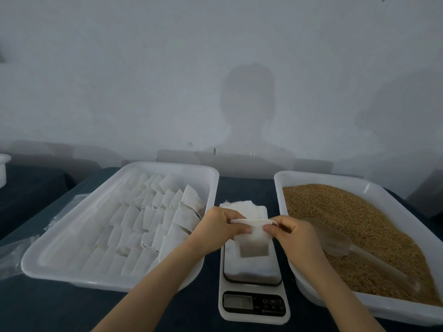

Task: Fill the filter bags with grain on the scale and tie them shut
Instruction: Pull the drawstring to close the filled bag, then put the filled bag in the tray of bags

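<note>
Between the left hand [223,224] and the right hand [290,233], the filter bag [251,238] is white, its lower part shaded grey-brown. Below them, the scale [251,269] is white with a black panel. Left of the left hand, white bags [148,219] overlap in rows; right of the right hand, grain [359,224] is speckled golden-brown. Both sit in white trays over a dark blue cloth [72,307].

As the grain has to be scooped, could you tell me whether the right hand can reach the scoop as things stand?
Probably yes: the scoop lies uncovered on the grain beside the right hand, nothing between them; that hand must first release the filter bag.
</note>
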Available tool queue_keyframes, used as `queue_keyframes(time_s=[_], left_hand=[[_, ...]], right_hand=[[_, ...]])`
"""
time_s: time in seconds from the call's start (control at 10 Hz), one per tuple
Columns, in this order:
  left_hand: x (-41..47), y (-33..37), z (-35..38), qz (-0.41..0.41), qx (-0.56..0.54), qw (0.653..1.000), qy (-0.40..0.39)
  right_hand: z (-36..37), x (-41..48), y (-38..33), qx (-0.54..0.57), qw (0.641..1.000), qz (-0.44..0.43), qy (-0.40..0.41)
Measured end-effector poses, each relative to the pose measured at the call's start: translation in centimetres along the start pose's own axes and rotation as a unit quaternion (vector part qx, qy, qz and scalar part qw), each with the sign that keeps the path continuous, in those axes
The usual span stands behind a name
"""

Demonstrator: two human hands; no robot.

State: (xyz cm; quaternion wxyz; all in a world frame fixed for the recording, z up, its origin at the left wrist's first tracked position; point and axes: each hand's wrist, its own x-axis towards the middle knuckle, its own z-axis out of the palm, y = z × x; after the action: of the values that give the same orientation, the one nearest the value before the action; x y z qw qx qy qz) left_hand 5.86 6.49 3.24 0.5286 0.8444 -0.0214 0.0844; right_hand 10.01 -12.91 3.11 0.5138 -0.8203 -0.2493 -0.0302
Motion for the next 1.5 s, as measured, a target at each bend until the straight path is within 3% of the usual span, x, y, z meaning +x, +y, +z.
queue_keyframes(time_s=[0.2,0.4,0.5,0.6,0.7,0.8,1.0,1.1,1.2,1.4,1.5], left_hand=[[0.1,0.2,-0.1,-0.002,0.017,1.000,-0.008],[1.9,1.1,-4.4,-0.034,0.011,0.995,0.091],[4.6,0.9,-9.7,-0.063,0.049,0.981,0.177],[7.0,-0.1,-12.7,-0.086,0.146,0.962,0.212],[10.9,-3.3,-16.2,-0.146,0.129,0.944,0.267],[12.8,-5.8,-17.1,-0.186,0.079,0.937,0.284],[14.8,-11.5,-16.8,-0.267,0.081,0.939,0.200],[14.6,-12.6,-16.9,-0.282,0.157,0.932,0.167],[14.3,-12.9,-17.2,-0.290,0.159,0.927,0.178],[13.1,-11.7,-17.4,-0.263,0.212,0.914,0.224],[12.7,-7.8,-15.1,-0.102,0.332,0.904,0.247]], right_hand=[[-0.2,-0.3,0.0,0.012,1.000,0.000,-0.018],[-0.2,-0.3,-0.1,0.080,0.997,0.009,-0.005],[-0.2,0.3,0.2,0.077,0.996,0.036,-0.006],[-0.6,1.0,0.7,0.113,0.988,0.092,-0.052],[0.2,1.4,1.6,0.081,0.989,0.110,-0.049],[0.5,1.1,2.6,0.070,0.994,0.081,0.017],[0.2,1.0,1.4,0.080,0.992,0.093,-0.020],[0.0,1.6,1.0,0.096,0.989,0.096,-0.058],[0.1,1.6,0.8,0.085,0.992,0.082,-0.038],[0.2,1.0,0.2,0.084,0.994,0.065,-0.017],[0.2,0.8,0.3,0.108,0.992,0.056,0.013]])
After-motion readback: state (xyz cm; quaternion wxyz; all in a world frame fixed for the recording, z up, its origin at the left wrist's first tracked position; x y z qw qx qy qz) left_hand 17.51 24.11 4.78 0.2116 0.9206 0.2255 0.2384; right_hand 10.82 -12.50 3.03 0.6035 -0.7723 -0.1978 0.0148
